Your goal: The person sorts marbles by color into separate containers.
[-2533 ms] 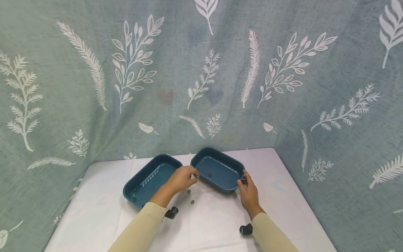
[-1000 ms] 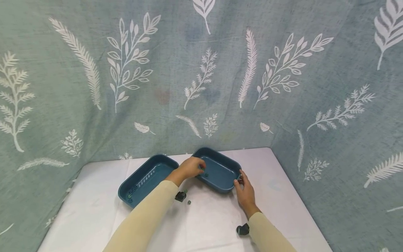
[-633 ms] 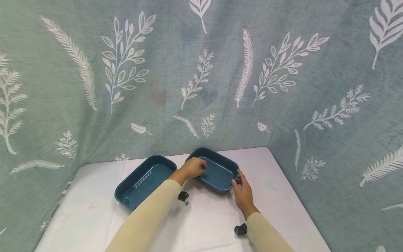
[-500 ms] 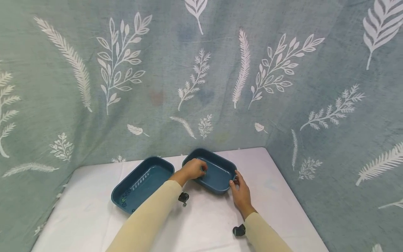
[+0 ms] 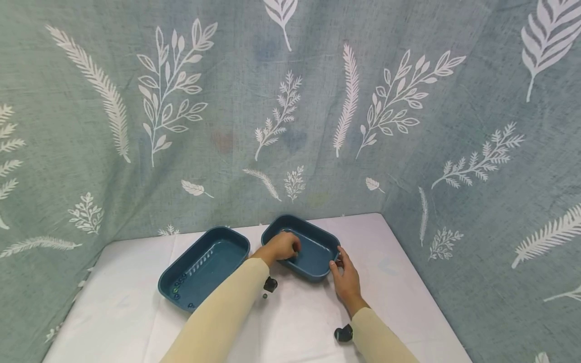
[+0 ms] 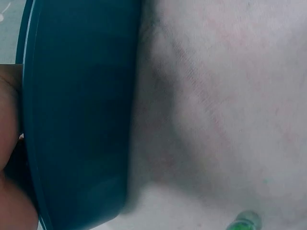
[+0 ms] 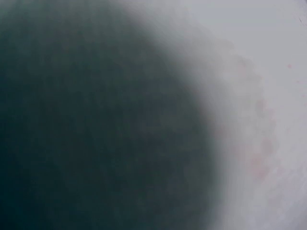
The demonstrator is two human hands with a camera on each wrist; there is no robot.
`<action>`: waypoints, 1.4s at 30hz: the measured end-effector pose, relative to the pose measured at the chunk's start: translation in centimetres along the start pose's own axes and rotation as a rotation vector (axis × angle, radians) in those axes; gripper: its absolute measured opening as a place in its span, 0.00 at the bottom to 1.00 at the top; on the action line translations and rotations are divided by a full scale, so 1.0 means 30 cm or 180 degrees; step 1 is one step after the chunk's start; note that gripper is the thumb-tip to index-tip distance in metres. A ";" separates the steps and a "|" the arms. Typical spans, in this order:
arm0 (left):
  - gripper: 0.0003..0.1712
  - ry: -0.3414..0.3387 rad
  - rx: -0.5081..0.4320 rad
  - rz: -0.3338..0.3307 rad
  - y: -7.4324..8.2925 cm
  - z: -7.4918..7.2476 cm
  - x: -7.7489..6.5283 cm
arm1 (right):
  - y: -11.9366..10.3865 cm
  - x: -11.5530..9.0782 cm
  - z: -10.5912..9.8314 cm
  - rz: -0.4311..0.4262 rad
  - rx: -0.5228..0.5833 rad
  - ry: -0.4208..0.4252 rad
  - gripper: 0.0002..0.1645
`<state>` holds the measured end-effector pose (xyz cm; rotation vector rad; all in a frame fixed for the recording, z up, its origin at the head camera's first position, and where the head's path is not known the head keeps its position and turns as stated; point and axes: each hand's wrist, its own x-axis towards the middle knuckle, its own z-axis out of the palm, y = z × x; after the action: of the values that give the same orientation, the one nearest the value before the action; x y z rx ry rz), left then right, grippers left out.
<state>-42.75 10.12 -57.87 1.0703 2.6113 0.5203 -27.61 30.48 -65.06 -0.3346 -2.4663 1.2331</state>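
Observation:
In the head view my left hand (image 5: 282, 245) reaches over the near left rim of the right-hand blue tray (image 5: 313, 252), fingers bent down inside. Its fingertips are hidden, so whether they pinch a marble does not show. The left wrist view has the same hand at the edge, beside the tray's outer wall (image 6: 81, 115). My right hand (image 5: 347, 280) grips that tray's right corner, thumb in front and fingers along the side. A second blue tray (image 5: 183, 267) stands to the left, with several small glass marbles (image 5: 175, 290) near its front left end.
One loose marble (image 5: 265, 296) lies on the white cloth (image 5: 295, 327) below the left wrist's black camera (image 5: 270, 285). Another black camera (image 5: 343, 333) sits at the right wrist. A leaf-patterned curtain (image 5: 236, 126) rises behind the trays. The right wrist view is a dark blur.
My left hand has moved from the gap between the trays into the right-hand tray, covering the marble seen there. My right hand keeps its grip. The head view has shifted slightly.

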 end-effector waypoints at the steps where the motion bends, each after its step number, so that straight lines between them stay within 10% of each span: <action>1: 0.06 -0.0014 -0.0018 0.0001 0.003 0.001 0.001 | 0.001 0.000 -0.001 -0.0002 -0.0006 0.0007 0.34; 27: 0.10 -0.0208 0.0039 -0.0003 0.006 0.011 0.018 | 0.006 0.002 -0.004 -0.0087 0.0076 0.0024 0.33; 42: 0.13 0.0069 0.0129 0.0481 0.030 -0.064 -0.134 | -0.003 -0.007 -0.008 -0.0137 0.0101 0.0014 0.33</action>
<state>-40.15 7.42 -55.30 1.2890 2.5830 0.5164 -27.31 30.52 -64.89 -0.2740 -2.4347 1.2510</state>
